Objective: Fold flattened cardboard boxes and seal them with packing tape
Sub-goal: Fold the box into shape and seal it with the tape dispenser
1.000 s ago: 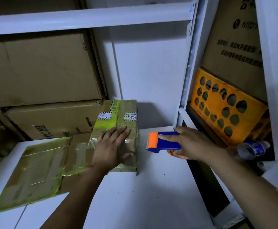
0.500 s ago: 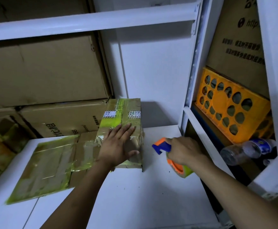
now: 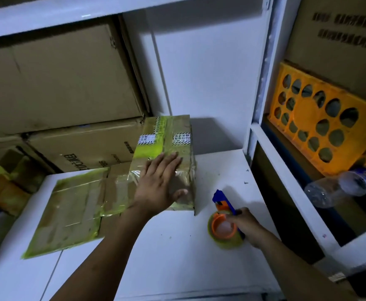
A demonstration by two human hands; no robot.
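A small folded cardboard box (image 3: 173, 135) wrapped in yellow-green tape stands on the white table (image 3: 177, 257). My left hand (image 3: 159, 185) lies flat on its top with fingers straight. To its left, flattened cardboard (image 3: 73, 209) covered with the same tape lies on the table. My right hand (image 3: 245, 224) grips a blue and orange tape dispenser (image 3: 223, 205), whose yellow-green tape roll (image 3: 224, 232) rests on the table to the right of the box.
Large brown cartons (image 3: 58, 83) are stacked behind the table under a white shelf beam (image 3: 90, 14). A white upright post (image 3: 262, 83) stands at the right. Beyond it sit an orange perforated crate (image 3: 321, 118) and a plastic bottle (image 3: 343, 185).
My right hand has brought the tape dispenser down and toward me, from beside the box to the table. My left hand has stayed on the box top.
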